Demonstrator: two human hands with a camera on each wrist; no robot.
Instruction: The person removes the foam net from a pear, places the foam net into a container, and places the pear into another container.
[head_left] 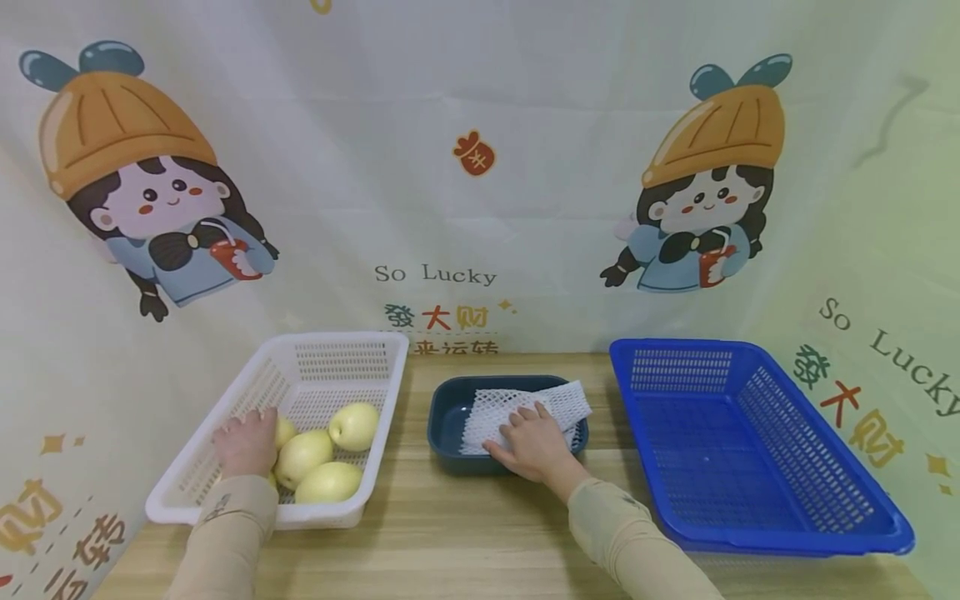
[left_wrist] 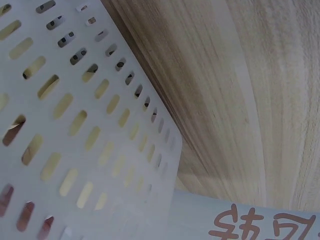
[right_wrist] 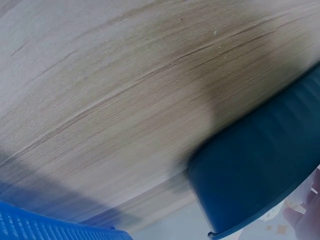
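Note:
My left hand (head_left: 246, 443) reaches down into the white basket (head_left: 397, 392), at the left side of several pale yellow pears (head_left: 327, 483). Its fingertips are partly hidden, so whether they grip a pear does not show. In the left wrist view only the slotted wall of the basket (left_wrist: 115, 145) fills the near side, with yellow fruit behind the slots. My right hand (head_left: 531, 443) rests, fingers spread, on white foam netting (head_left: 487, 408) in the dark teal tray (head_left: 447, 417). In the right wrist view the tray's outer side (right_wrist: 255, 160) hides most of that hand.
A blue slotted basket (head_left: 720, 450) stands on the right side of the wooden table (head_left: 450, 533). Behind and beside the table hangs a pale printed cloth (head_left: 480, 217) with cartoon figures. Part of the netting sticks out over the tray's right rim.

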